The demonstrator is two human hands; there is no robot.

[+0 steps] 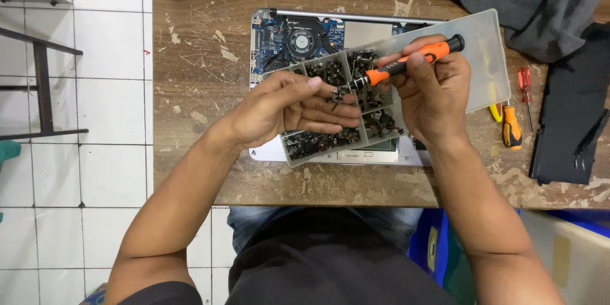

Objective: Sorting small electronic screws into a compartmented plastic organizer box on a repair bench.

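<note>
overhead, clear compartment box [438, 47] under right hand [432, 92]

right hand [432, 92] – grips orange screwdriver [406, 63] | left hand [289, 105] – over clear screw box [356, 98] | opened laptop [298, 35] beneath

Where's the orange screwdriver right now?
In the head view, the orange screwdriver is right of centre, held in the right hand over the clear parts box, its tip pointing toward the left hand above the opened laptop.
</note>
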